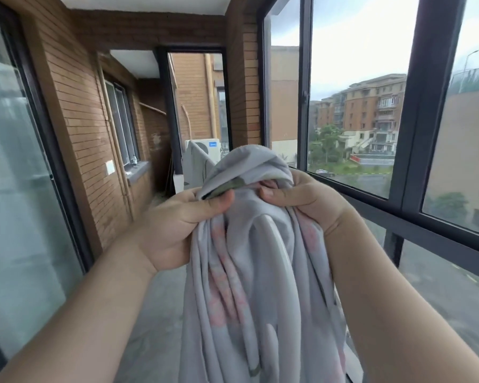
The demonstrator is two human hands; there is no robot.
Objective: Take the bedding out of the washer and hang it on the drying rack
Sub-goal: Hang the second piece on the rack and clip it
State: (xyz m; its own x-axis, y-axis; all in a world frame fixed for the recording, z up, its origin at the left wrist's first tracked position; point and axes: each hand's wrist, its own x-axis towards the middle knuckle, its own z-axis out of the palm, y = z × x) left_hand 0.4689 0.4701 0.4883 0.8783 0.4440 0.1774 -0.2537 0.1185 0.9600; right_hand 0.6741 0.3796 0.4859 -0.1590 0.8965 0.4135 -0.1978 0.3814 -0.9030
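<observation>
A pale grey sheet with faint pink print (pixel 249 272) hangs bunched in front of me at chest height. My left hand (pixel 177 228) grips its top edge on the left. My right hand (pixel 307 200) pinches the same bunched top on the right, thumb pressed into the cloth. The two hands sit close together, and the fabric falls in long folds down to the bottom of the view. Farther back, a grey cloth (pixel 195 167) hangs over what looks like a rail. The washer is out of view.
I stand on a narrow enclosed balcony. A brick wall (pixel 78 128) with a glass sliding door (pixel 14 172) runs along the left. Dark-framed windows (pixel 415 128) line the right. An air-conditioner unit (pixel 208 146) stands at the far end beyond a doorway.
</observation>
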